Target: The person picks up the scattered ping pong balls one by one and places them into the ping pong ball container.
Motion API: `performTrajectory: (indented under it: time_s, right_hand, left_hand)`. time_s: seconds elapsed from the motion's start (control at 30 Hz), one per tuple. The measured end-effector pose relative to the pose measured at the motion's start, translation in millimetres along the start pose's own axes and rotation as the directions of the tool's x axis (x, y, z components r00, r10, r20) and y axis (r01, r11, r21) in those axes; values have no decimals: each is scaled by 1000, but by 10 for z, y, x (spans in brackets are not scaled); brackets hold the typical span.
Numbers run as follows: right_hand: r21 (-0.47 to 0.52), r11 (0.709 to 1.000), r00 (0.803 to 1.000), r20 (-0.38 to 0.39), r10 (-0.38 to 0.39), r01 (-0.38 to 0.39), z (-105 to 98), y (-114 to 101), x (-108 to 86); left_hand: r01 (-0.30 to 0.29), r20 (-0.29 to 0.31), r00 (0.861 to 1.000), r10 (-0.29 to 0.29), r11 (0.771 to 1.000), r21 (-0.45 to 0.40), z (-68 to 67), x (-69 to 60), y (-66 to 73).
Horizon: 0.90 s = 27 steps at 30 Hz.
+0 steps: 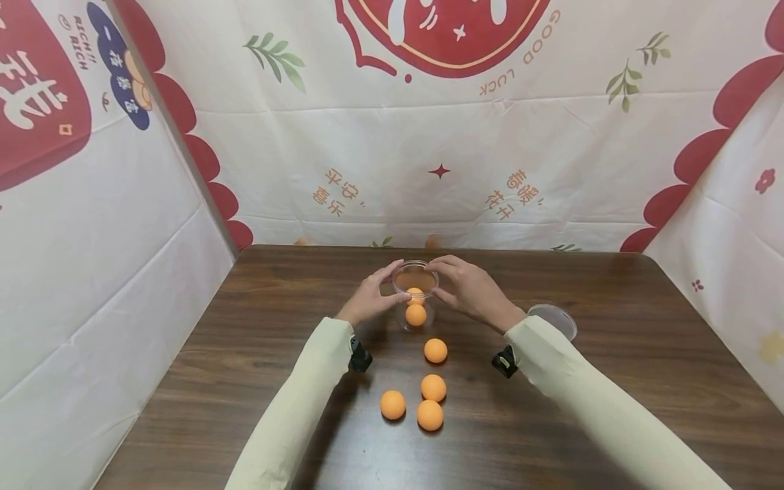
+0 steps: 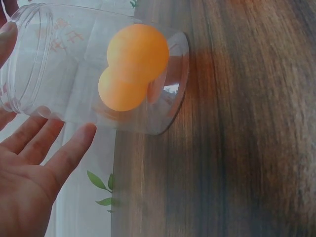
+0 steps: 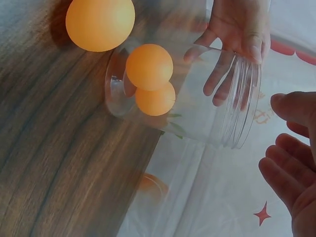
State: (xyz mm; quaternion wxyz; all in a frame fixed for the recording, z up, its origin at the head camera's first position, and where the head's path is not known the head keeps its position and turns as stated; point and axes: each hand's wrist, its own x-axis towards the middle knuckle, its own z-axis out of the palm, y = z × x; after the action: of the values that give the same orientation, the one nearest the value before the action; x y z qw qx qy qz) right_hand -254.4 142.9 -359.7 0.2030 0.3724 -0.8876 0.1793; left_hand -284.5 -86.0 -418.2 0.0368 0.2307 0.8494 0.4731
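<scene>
A clear, wide-mouthed jar (image 1: 427,320) (image 2: 74,64) (image 3: 197,98) stands upright on the table with two orange balls (image 1: 416,315) (image 2: 138,53) (image 3: 149,66) at its bottom. My left hand (image 1: 371,297) (image 2: 29,170) (image 3: 237,29) grips the jar's neck, thumb on the near side and fingers spread round the side. On the other side is my right hand (image 1: 471,289) (image 3: 296,148), thumb and fingers apart and lightly bent; the right wrist view shows a gap between it and the rim, with nothing held.
Several loose orange balls (image 1: 435,350) (image 3: 100,22) lie on the brown wooden table (image 1: 245,408) between my forearms. A clear round lid (image 1: 554,318) lies to the right, partly covered by my right sleeve. Printed white cloth (image 1: 392,177) hangs behind the table and at both sides.
</scene>
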Motion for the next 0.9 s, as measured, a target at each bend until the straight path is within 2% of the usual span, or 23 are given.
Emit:
performTrajectory:
  time_s: [0.37,0.9]
  right_hand:
    - [10,1000,1000,19,5,-5,-11,-57,-124]
    - [86,995,999,-2,-41,41,137,-70,-341]
  left_hand:
    - [-2,-16,1000,2,1000,15,3,15,-11]
    - [-10,-11,1000,10,1000,16,4,-3,17]
